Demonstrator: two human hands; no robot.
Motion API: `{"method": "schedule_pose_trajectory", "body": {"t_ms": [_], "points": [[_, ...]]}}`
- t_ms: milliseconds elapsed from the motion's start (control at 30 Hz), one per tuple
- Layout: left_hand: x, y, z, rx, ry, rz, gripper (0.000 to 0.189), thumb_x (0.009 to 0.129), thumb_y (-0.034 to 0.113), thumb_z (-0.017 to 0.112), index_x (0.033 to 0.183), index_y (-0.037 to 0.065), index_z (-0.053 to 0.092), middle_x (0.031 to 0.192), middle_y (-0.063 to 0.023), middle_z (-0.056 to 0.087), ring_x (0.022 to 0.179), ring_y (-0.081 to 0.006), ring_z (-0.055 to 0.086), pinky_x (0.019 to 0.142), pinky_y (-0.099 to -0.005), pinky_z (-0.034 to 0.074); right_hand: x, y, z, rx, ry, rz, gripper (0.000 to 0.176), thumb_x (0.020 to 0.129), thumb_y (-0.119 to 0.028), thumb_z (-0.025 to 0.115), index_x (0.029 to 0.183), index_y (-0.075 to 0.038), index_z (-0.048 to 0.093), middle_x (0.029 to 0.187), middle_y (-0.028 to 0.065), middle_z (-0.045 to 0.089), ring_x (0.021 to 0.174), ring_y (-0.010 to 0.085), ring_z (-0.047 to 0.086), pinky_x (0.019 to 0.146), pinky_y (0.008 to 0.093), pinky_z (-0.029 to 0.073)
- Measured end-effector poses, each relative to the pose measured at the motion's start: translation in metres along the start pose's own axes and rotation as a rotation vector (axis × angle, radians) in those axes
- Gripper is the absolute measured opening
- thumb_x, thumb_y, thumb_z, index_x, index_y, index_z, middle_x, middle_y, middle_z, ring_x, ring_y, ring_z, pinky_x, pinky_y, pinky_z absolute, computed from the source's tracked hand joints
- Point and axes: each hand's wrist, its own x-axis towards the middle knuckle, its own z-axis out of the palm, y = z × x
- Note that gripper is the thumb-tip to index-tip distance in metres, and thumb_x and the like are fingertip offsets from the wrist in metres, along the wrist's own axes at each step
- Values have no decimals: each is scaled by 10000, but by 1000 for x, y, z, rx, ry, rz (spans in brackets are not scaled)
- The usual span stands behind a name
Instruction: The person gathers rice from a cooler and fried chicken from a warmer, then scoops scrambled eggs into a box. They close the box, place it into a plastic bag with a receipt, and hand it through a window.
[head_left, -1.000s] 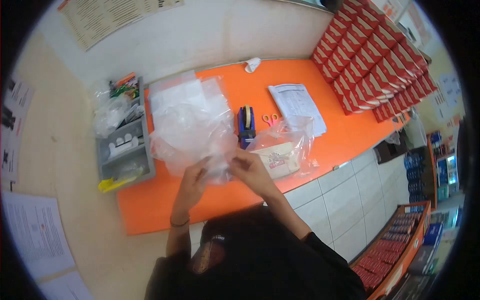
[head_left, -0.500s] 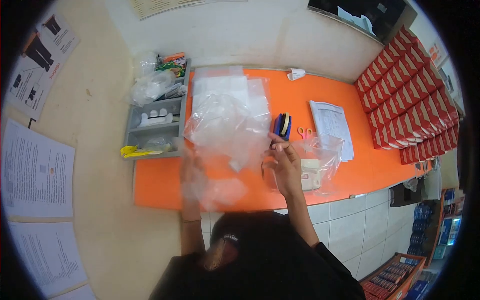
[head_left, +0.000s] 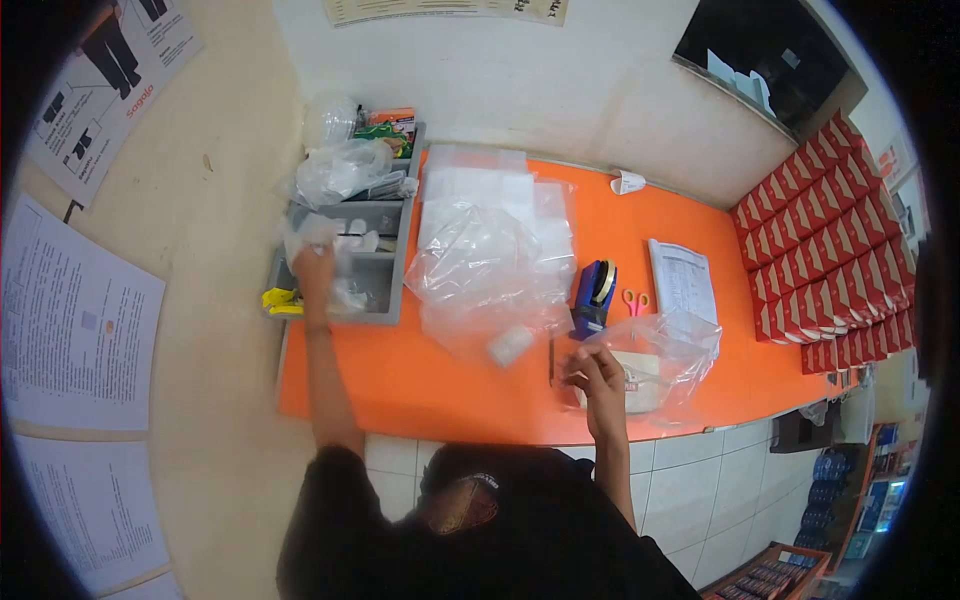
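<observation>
Over the grey compartment tray point(head_left: 398, 290) reaches my left hand point(head_left: 315, 268), closed around a crumpled piece of clear plastic point(head_left: 312, 232). My right hand point(head_left: 602, 390) has its fingers curled at the left edge of a clear plastic bag point(head_left: 688, 345); the fingertips seem to pinch the film. A cream-coloured box point(head_left: 640, 385) lies under or inside that bag, partly covered by the hand. Between the hands, a pile of clear plastic bags point(head_left: 475, 255) covers white sheets, with a small whitish wrapped item point(head_left: 511, 345) at its near end.
A blue tape dispenser point(head_left: 592, 300), scissors point(head_left: 636, 302) and a printed paper point(head_left: 682, 278) lie on the orange table point(head_left: 480, 405). Red and cream boxes point(head_left: 820, 240) are stacked at the right. Plastic bags point(head_left: 345, 170) fill the tray's far end.
My left hand has moved left and away from me, carrying crumpled plastic from the table's front to above the tray. My right hand has curled more at the bag. The camera view has shifted.
</observation>
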Motion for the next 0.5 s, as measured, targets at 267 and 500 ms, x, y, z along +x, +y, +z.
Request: {"method": "schedule_pose_trajectory", "body": {"t_ms": [267, 500], "points": [[59, -17, 7, 50, -234, 309, 463, 834, 366, 649, 1156, 35, 607, 962, -146, 679, 856, -275, 646, 735, -395, 494, -5, 9, 6, -5, 10, 87, 192, 931, -204, 598, 956, -13, 593, 860, 92, 655, 726, 139, 616, 629, 273, 510], [-167, 200, -61, -994, -675, -26, 224, 928, 334, 556, 998, 125, 594, 873, -47, 611, 808, -121, 594, 672, -284, 509, -14, -17, 68, -19, -43, -67, 253, 857, -38, 668, 1095, -9, 585, 1091, 111, 605, 846, 161, 616, 718, 286, 526]]}}
